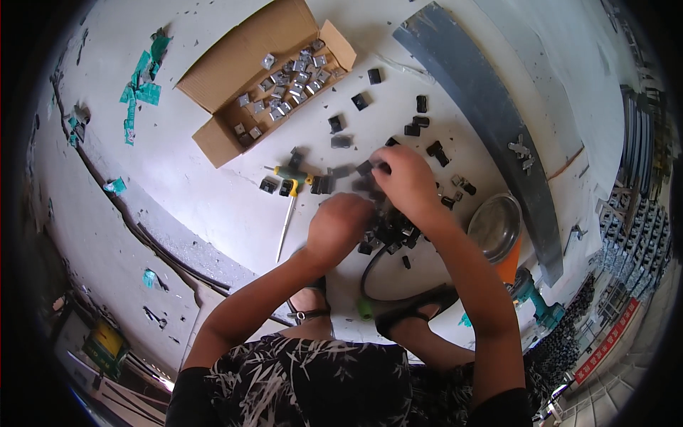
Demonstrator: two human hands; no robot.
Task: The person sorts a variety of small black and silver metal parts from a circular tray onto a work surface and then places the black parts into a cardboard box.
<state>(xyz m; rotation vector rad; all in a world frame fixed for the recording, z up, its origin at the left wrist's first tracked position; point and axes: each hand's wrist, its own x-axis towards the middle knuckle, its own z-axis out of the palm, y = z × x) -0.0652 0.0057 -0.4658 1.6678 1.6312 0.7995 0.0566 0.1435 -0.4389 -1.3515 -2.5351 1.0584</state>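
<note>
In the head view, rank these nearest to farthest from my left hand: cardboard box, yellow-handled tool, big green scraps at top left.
1. Yellow-handled tool: just left of your left hand.
2. Cardboard box: ahead and leftward.
3. Green scraps: left, past the box.

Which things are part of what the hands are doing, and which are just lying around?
Seem to belong:
black part in the right hand
pile of black parts beside the left hand
perhaps silver pieces in the cardboard box

Probably just lying about:
green tape scraps
teal power tool
</note>
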